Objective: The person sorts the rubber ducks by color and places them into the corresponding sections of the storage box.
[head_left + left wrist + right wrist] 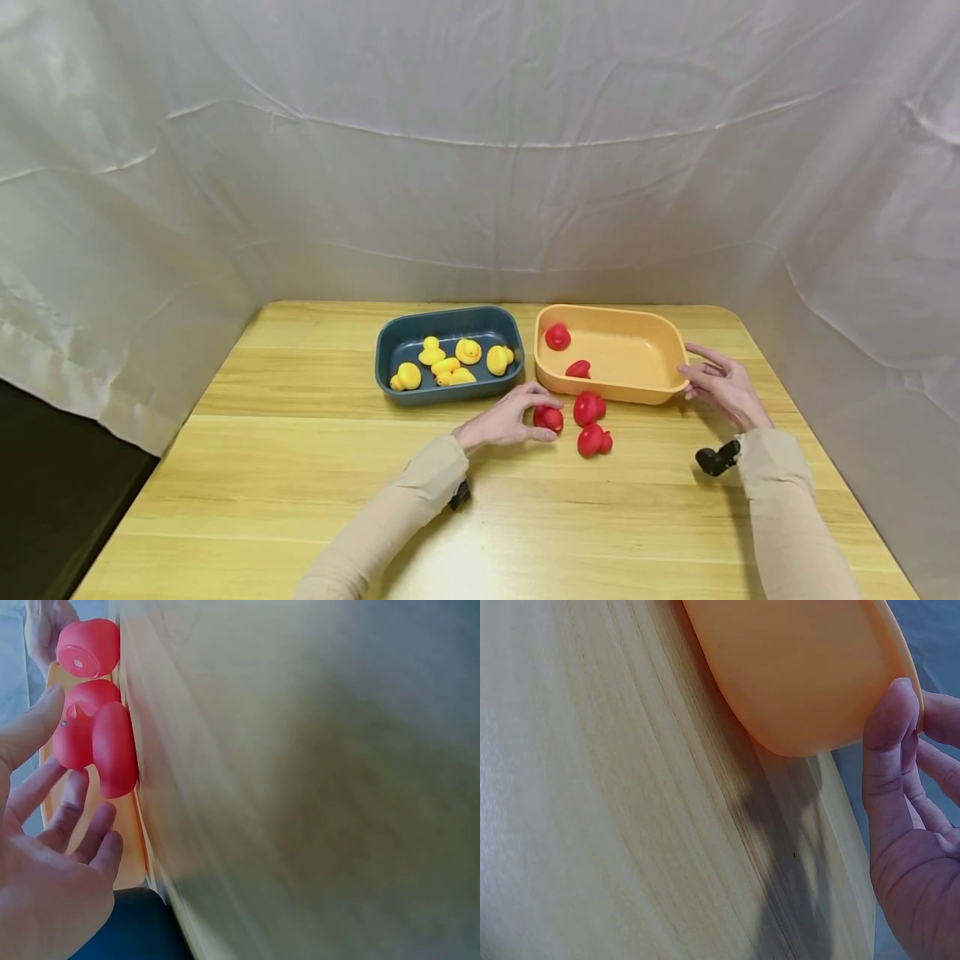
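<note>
My left hand (510,417) reaches around a red rubber duck (548,419) on the table, thumb on the near side and fingers on the far side. In the left wrist view its fingers (71,806) are spread and loosely bent beside the duck; a firm grip does not show. Two more red ducks, one nearer the bin (588,408) and one in front (595,441), lie just to the right. My right hand (723,387) pinches the right end of an orange bin (611,389), its thumb (889,742) against the wall. Two red ducks (557,337) lie inside that bin.
A dark blue bin (450,395) with several yellow rubber ducks (468,351) stands left of the orange one. Both bins are on a wooden table (300,467), near its back edge. Grey sheeting (480,192) hangs behind and along the sides.
</note>
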A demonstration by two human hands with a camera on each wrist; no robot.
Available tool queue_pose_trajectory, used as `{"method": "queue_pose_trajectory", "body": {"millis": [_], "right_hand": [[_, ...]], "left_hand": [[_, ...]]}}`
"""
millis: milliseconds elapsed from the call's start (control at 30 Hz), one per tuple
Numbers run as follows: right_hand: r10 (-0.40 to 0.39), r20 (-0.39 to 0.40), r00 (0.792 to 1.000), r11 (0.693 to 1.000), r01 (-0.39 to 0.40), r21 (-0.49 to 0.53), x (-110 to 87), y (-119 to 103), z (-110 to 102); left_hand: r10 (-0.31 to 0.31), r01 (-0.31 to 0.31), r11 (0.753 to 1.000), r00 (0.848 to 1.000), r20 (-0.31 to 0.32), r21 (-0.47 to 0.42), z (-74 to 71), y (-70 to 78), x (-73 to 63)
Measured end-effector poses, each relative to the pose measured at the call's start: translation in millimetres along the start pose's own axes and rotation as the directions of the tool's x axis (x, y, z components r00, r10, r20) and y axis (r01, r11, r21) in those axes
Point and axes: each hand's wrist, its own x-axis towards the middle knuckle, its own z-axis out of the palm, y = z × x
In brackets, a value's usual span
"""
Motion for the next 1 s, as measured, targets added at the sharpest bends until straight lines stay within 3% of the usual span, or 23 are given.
{"method": "queue_pose_trajectory", "body": {"millis": [200,433,567,800,1000], "right_hand": [[-0.006,0.002,1.0,1.0,0.006,-0.005,0.0,0.2,-0.2],[-0.001,0.001,1.0,1.0,0.001,-0.003,-0.2,-0.7,-0.1],[-0.002,-0.001,1.0,1.0,0.002,-0.002,-0.5,-1.2,0.2],[-0.008,0.005,1.0,1.0,0.008,0.0,-1.6,-1.6,1.3],[-0.013,0.007,1.0,1.0,0.013,0.0,-1.9,-1.3,1.2]], "left_hand": [[-0.062,0.062,0.998,0.997,-0.037,-0.002,1.3,1.4,-0.9],[-0.08,0.081,0.997,0.995,-0.059,0.017,1.1,3.3,-2.1],[-0.065,0.065,0.998,0.996,-0.057,0.011,1.6,2.4,-1.8],[0.014,-0.015,1.0,0.998,-0.055,-0.013,1.0,-0.8,1.1],[0.018,-0.02,0.999,0.998,-0.054,-0.034,0.5,-1.9,0.4]]}}
